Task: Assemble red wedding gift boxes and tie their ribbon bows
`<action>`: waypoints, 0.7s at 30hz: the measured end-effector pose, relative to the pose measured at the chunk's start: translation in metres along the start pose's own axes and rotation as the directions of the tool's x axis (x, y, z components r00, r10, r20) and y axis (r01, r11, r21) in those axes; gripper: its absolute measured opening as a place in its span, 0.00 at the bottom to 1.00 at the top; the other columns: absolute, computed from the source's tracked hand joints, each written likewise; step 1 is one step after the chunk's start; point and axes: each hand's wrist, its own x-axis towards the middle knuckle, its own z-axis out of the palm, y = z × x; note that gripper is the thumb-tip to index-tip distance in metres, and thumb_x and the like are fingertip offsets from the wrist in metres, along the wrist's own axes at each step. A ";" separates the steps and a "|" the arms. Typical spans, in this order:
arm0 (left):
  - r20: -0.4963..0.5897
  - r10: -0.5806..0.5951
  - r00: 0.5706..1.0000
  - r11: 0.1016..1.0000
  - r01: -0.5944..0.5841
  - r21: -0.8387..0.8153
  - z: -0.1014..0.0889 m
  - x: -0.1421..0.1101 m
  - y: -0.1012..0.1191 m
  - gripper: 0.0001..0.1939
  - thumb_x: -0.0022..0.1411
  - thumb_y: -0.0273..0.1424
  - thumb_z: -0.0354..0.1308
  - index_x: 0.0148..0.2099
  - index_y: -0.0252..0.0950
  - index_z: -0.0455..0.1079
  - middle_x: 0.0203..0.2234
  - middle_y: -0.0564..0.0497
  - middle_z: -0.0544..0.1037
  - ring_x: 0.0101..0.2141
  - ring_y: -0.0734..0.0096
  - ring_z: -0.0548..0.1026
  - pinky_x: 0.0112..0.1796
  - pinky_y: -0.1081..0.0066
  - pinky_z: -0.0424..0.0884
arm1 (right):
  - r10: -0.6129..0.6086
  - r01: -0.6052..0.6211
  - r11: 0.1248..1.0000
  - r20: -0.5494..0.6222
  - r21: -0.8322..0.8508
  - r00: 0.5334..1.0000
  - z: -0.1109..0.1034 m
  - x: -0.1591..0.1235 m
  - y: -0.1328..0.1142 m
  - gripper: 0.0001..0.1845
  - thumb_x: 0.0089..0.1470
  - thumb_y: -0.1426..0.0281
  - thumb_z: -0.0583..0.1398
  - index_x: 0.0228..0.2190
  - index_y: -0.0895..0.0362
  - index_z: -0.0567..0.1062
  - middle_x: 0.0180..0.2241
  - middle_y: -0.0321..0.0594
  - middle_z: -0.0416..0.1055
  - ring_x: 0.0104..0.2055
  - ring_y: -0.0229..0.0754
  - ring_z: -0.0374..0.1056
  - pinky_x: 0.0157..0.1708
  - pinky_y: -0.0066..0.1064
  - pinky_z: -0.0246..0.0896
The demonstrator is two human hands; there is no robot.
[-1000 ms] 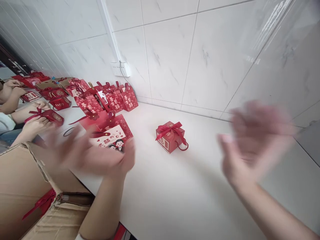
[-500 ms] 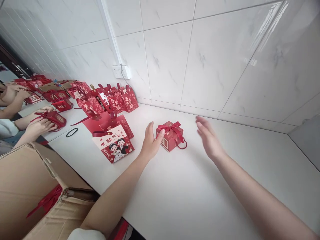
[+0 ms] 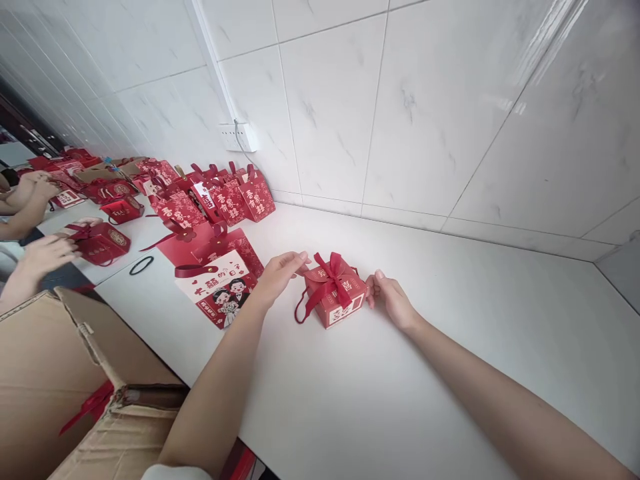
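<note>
A red gift box [image 3: 345,298] with pale printed characters and a red ribbon bow [image 3: 334,275] on its lid stands on the white table in front of me. A dark red cord handle [image 3: 299,310] hangs in a loop off its left side. My left hand [image 3: 281,277] is at the box's back left corner, thumb and fingers closed together on that edge. Against the right end, my right hand [image 3: 393,300] has curled fingers, partly hidden from view. Just left of my left hand, a flat card bag [image 3: 220,293] with a cartoon couple lies on the table.
Several red handled gift bags [image 3: 227,203] stand along the tiled wall at left, below a socket [image 3: 237,137]. An open cardboard carton [image 3: 45,360] fills the lower left. A co-worker's hands [image 3: 47,257] hold another red box [image 3: 103,244]. A black loop [image 3: 141,265] lies nearby.
The gift box has turned, its cord loop now on the left, and sits slightly nearer. My right hand has come in from the right to its end; my left hand has shifted to its back corner.
</note>
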 end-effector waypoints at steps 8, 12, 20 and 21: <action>0.177 0.047 0.983 0.944 0.015 -0.331 0.018 0.008 -0.017 0.27 0.55 0.36 0.61 0.58 0.43 0.66 0.55 0.46 0.70 0.51 0.61 0.70 0.50 0.64 0.65 | -0.378 0.243 0.853 -0.227 -0.462 0.897 0.018 -0.021 -0.007 0.11 0.61 0.62 0.54 0.29 0.54 0.66 0.26 0.36 0.63 0.30 0.41 0.60 0.32 0.34 0.56; 0.226 0.116 0.967 0.909 -0.012 -0.417 0.024 0.004 -0.018 0.35 0.51 0.28 0.64 0.62 0.43 0.59 0.44 0.48 0.74 0.44 0.66 0.74 0.46 0.66 0.68 | -0.653 0.462 0.603 -0.070 -0.651 0.754 0.020 -0.024 -0.006 0.11 0.57 0.71 0.54 0.44 0.53 0.64 0.42 0.44 0.69 0.46 0.49 0.65 0.50 0.49 0.56; 0.280 0.314 0.907 0.949 -0.308 -0.066 0.019 -0.013 0.006 0.14 0.53 0.33 0.64 0.43 0.36 0.72 0.38 0.48 0.75 0.42 0.66 0.73 0.47 0.64 0.68 | -0.708 0.575 0.416 0.146 -0.705 0.691 0.018 -0.022 -0.010 0.17 0.52 0.76 0.53 0.45 0.53 0.63 0.41 0.42 0.73 0.47 0.47 0.70 0.59 0.58 0.46; 0.285 0.351 0.892 0.933 -0.358 -0.028 0.018 -0.014 0.008 0.13 0.52 0.33 0.65 0.41 0.35 0.73 0.39 0.48 0.75 0.43 0.66 0.72 0.48 0.63 0.67 | -0.705 0.570 0.411 0.148 -0.712 0.693 0.017 -0.021 -0.010 0.17 0.52 0.76 0.53 0.45 0.53 0.63 0.41 0.42 0.73 0.47 0.47 0.70 0.59 0.58 0.47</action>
